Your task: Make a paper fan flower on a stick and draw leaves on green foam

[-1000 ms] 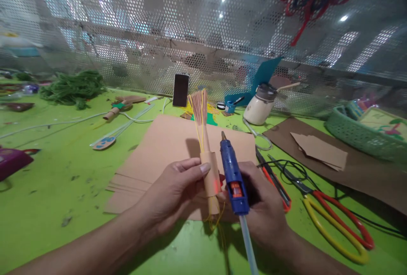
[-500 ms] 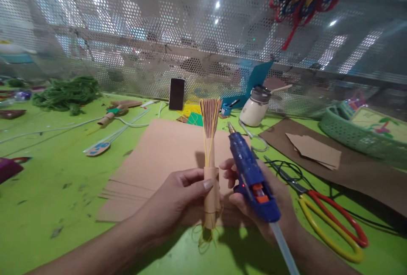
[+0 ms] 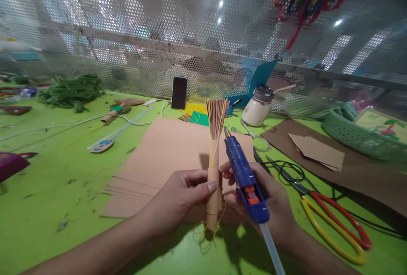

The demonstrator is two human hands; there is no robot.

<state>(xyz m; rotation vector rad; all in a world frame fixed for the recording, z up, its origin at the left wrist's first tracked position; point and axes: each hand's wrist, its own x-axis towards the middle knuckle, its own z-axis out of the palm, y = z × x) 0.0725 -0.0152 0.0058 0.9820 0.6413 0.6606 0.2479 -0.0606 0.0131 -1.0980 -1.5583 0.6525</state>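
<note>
My left hand [image 3: 178, 198] is closed round the rolled brown-paper handle of a small paper broom [image 3: 215, 148]. The broom stands upright, its fanned strips and yellow threads on top, loose yellow threads hanging below. My right hand [image 3: 263, 201] grips a blue glue gun [image 3: 243, 177] with a clear glue stick out the back. The nozzle points up and away, close beside the broom's neck.
A stack of brown card sheets [image 3: 159, 160] lies under my hands. Red-and-yellow scissors [image 3: 330, 220] and a black cord lie to the right, with a white jar [image 3: 257, 107], a green basket [image 3: 359, 137], a phone [image 3: 179, 93] and green yarn [image 3: 71, 90] farther back.
The glue gun has swung from upright to tilted, then come back closer to the broom's neck. The broom has shifted slightly right and stands straighter.
</note>
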